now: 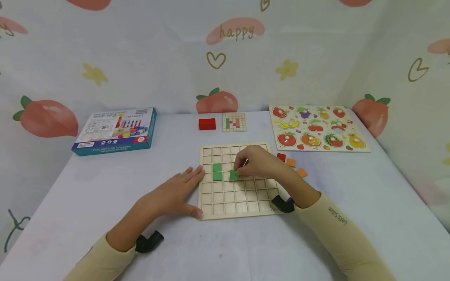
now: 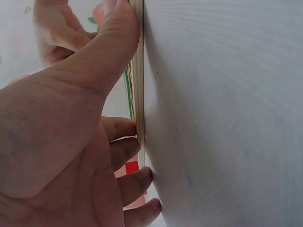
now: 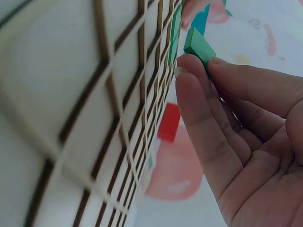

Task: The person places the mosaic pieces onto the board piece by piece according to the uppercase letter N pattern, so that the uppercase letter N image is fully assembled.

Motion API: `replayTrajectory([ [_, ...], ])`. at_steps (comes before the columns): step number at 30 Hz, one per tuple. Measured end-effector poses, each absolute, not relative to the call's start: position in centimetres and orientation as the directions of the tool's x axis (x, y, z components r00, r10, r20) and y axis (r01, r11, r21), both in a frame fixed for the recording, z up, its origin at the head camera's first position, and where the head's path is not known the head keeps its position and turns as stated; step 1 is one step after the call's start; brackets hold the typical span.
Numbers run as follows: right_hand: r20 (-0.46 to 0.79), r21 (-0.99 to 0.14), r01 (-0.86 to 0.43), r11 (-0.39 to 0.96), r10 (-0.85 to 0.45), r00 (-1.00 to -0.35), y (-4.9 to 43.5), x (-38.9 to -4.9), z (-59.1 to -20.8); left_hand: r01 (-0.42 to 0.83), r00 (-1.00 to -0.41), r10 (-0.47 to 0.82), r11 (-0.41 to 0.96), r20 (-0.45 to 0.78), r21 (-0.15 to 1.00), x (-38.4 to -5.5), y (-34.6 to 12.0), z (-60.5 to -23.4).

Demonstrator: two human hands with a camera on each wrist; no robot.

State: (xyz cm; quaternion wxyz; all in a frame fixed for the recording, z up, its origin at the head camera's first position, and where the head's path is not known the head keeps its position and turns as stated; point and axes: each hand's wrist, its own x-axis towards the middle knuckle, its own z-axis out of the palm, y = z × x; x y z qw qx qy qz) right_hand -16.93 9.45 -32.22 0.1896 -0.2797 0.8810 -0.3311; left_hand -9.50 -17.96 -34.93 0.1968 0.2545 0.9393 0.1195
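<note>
A square wooden grid board (image 1: 225,199) lies in the middle of the table. Two green square tiles (image 1: 217,171) sit in its cells, one above the other, left of centre. My right hand (image 1: 258,162) is over the board and pinches another green tile (image 3: 200,46) between thumb and fingertips, close above the cells. My left hand (image 1: 175,193) lies flat with fingers spread, its fingertips and thumb touching the board's left edge; in the left wrist view the thumb (image 2: 118,42) presses along that edge.
Several loose orange and red tiles (image 1: 291,162) lie right of the board. Behind it are a red block (image 1: 207,124) and a small pattern card (image 1: 234,122). A fruit puzzle board (image 1: 318,128) is at the back right, a toy box (image 1: 116,130) at the back left.
</note>
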Motion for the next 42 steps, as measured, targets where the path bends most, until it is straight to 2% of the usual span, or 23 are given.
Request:
replayTrajectory([
  [9,-0.129,-0.669,-0.43,0.607,-0.664,-0.737,6.6,-16.5,-32.8,0.435,-0.786,0.536,0.834,-0.307,0.34,-9.5,-18.0,-34.8],
  [17,-0.129,-0.609,-0.462,0.645,-0.655,-0.745,4.6,-15.5,-32.9,0.44,-0.788,0.537,0.834,-0.301,0.333,-9.7,-18.0,-34.9],
  [25,-0.147,-0.594,-0.482,0.644,-0.676,-0.722,4.5,-14.7,-33.1,0.447,-0.785,0.54,0.833,-0.302,0.327,-9.7,-18.1,-35.0],
  [33,-0.165,-0.569,-0.482,0.666,-0.667,-0.727,4.5,-14.4,-32.9,0.451,-0.782,0.548,0.826,-0.296,0.337,-9.6,-18.1,-35.0],
  [42,-0.116,-0.583,-0.491,0.647,-0.664,-0.739,5.4,-14.6,-32.7,0.458,-0.786,0.549,0.826,-0.284,0.33,-9.6,-18.1,-35.0],
])
